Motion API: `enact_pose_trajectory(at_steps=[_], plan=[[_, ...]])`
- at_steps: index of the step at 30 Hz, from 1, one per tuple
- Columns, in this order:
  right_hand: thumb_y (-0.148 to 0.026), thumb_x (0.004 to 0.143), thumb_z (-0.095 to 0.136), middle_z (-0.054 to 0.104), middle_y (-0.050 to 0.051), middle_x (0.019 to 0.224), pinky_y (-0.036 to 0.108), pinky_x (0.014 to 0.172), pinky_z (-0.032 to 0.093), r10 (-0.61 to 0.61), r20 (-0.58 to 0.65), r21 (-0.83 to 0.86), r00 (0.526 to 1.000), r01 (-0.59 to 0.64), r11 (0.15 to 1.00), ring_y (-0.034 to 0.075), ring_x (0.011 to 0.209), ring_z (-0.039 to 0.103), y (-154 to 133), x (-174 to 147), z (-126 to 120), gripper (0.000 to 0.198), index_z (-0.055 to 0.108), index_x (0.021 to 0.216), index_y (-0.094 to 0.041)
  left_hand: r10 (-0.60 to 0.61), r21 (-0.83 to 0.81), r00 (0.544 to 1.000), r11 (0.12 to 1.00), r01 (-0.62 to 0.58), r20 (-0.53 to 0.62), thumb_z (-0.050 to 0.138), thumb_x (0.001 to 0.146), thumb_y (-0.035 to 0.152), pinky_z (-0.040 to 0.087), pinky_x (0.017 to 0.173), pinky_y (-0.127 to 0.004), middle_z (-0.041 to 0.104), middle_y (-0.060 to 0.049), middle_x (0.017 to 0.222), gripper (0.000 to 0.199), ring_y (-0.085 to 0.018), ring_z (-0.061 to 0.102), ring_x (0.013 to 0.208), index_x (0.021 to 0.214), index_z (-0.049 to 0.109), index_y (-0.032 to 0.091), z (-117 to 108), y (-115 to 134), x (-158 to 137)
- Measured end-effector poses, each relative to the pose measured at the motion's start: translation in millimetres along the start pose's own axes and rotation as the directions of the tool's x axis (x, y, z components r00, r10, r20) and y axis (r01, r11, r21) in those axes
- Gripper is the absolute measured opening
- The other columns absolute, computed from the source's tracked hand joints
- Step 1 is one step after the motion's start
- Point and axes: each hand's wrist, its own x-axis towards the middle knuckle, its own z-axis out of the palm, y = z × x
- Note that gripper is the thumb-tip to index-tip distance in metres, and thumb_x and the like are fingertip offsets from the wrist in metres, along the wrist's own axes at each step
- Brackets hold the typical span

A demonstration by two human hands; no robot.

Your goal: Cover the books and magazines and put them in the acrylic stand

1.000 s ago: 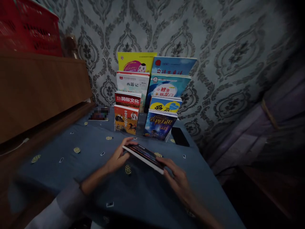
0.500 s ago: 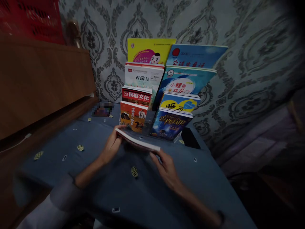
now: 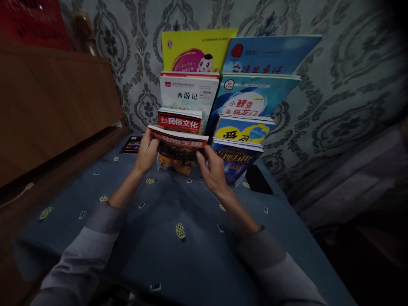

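Note:
Between my two hands is a thin book point(image 3: 178, 144) with a red band and white lettering on its dark cover, its top edge tipped toward me. My left hand point(image 3: 147, 152) grips its left end, and my right hand point(image 3: 213, 166) grips the right end, thumb on the cover. Right behind it stands the left column of books, with a red book point(image 3: 180, 120) and a white book point(image 3: 188, 94) rising above. The orange book point(image 3: 175, 165) at the front is mostly covered by the held one. To the right stands a dark blue book point(image 3: 237, 159).
More books rise in tiers behind, including a yellow book point(image 3: 197, 49) and a blue book point(image 3: 270, 53) against the patterned wall. A black flat object point(image 3: 259, 179) lies at the right on the blue tablecloth point(image 3: 153, 242). A wooden cabinet point(image 3: 60, 97) stands at left.
Both hands have raised the thin book and carried it forward to the left column. Its front cover now faces me, and it covers much of the orange book.

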Motion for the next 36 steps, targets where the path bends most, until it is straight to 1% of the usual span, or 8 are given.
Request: enact_pose_trajectory(at_steps=[5,10,15,18,21,26,31,36], plan=[[-0.037,0.103,0.044,0.067,0.004,0.092,0.036,0.078,0.051,0.021,0.026,-0.010,0.999,-0.021,1.000,0.019,0.082,0.059,13.2,-0.4,4.7,0.021,0.058,0.100,-0.022,-0.124,-0.073,0.992,0.990,0.124,0.014,0.044,0.082,0.022,0.049,0.065,-0.027,0.057,-0.001,0.084,0.021,-0.015,0.052,0.072,0.099,0.056,0.021,5.0,-14.1,-0.2],[-0.037,0.103,0.040,0.065,0.003,0.088,0.036,0.077,0.051,0.098,0.063,-0.069,0.993,-0.094,0.993,0.020,0.079,0.059,28.1,-5.3,12.3,0.020,0.054,0.096,-0.024,-0.125,-0.046,0.991,0.991,0.127,0.047,0.046,0.084,0.024,0.052,0.072,-0.030,0.060,-0.002,0.092,0.021,-0.018,0.057,0.081,0.102,0.056,0.020,6.9,-27.4,-0.9],[-0.030,0.099,0.042,0.067,0.011,0.102,0.042,0.086,0.052,0.164,0.150,-0.186,0.975,-0.135,0.973,0.025,0.092,0.063,41.1,-12.3,18.5,0.016,0.053,0.105,-0.022,-0.066,0.156,0.997,0.986,0.060,0.034,0.046,0.093,0.030,0.052,0.088,-0.038,0.063,-0.006,0.100,0.022,-0.022,0.062,0.093,0.110,0.054,0.019,9.2,-35.2,-8.2],[-0.029,0.095,0.046,0.066,0.014,0.106,0.045,0.088,0.053,0.197,0.199,-0.264,0.960,-0.141,0.954,0.029,0.099,0.064,46.5,-16.3,20.4,0.020,0.054,0.111,-0.019,-0.022,0.376,0.999,0.926,0.034,-0.037,0.050,0.094,0.029,0.049,0.097,-0.041,0.062,-0.009,0.107,0.025,-0.024,0.061,0.104,0.117,0.051,0.018,12.5,-36.4,-15.5],[-0.029,0.094,0.048,0.066,0.018,0.113,0.046,0.090,0.054,0.223,0.219,-0.293,0.950,-0.154,0.944,0.031,0.105,0.065,47.4,-19.2,21.8,0.032,0.050,0.123,-0.016,-0.012,0.496,0.997,0.867,0.050,-0.078,0.052,0.095,0.028,0.045,0.105,-0.044,0.059,-0.014,0.119,0.034,-0.027,0.057,0.117,0.127,0.047,0.017,15.2,-39.8,-21.5],[-0.030,0.095,0.047,0.068,0.022,0.119,0.050,0.094,0.055,0.258,0.211,-0.260,0.943,-0.200,0.945,0.033,0.108,0.067,46.1,-21.5,26.0,0.053,0.038,0.142,-0.008,-0.066,0.548,0.998,0.834,0.065,-0.016,0.045,0.098,0.024,0.045,0.104,-0.047,0.057,-0.017,0.118,0.031,-0.030,0.055,0.119,0.127,0.048,0.013,17.5,-51.5,-28.1],[-0.027,0.094,0.045,0.063,0.023,0.133,0.052,0.105,0.050,0.193,0.183,-0.266,0.964,-0.141,0.954,0.033,0.123,0.061,51.1,-24.3,31.6,0.060,0.037,0.150,-0.008,-0.114,0.569,0.993,0.818,0.087,0.011,0.040,0.098,0.021,0.047,0.100,-0.047,0.058,-0.014,0.110,0.023,-0.029,0.057,0.110,0.118,0.051,0.015,18.3,-60.3,-31.0],[-0.025,0.093,0.046,0.068,0.022,0.120,0.052,0.094,0.055,0.219,0.207,-0.305,0.954,-0.150,0.940,0.034,0.106,0.067,55.3,-24.5,32.7,0.058,0.044,0.148,-0.009,-0.115,0.585,0.993,0.806,0.090,0.005,0.040,0.096,0.019,0.047,0.099,-0.047,0.060,-0.013,0.105,0.020,-0.029,0.058,0.106,0.110,0.054,0.017,16.7,-65.3,-29.1]])
